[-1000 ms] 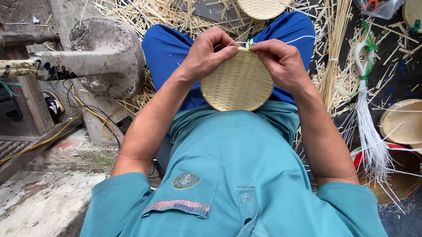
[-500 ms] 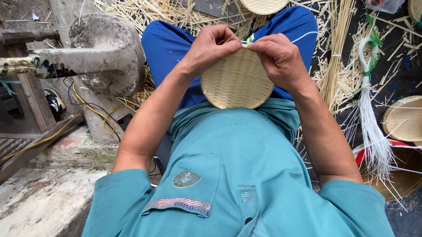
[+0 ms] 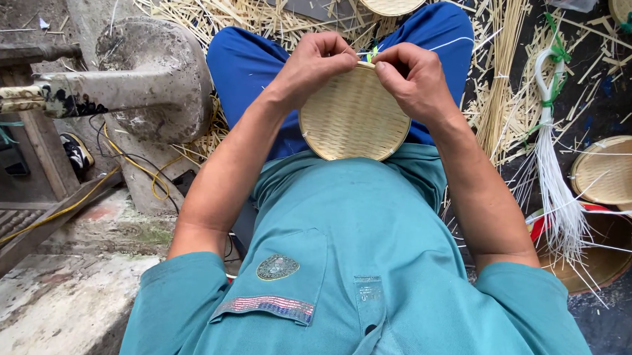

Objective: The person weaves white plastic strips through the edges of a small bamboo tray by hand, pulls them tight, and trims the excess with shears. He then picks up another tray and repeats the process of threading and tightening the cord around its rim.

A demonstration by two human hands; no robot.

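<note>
Nearest the camera: a teal shirt with a round badge and a striped rectangular patch on the chest pocket. Beyond it, a round woven tray rests on the lap, over blue trousers. The left hand and right hand grip the tray's far rim, fingers pinched together on it beside a small green strip. To the right lies a bundle of white strips tied with green cord. Farther out, straw covers the floor.

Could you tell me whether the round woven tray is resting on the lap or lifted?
Resting: the tray lies against the lap.
</note>
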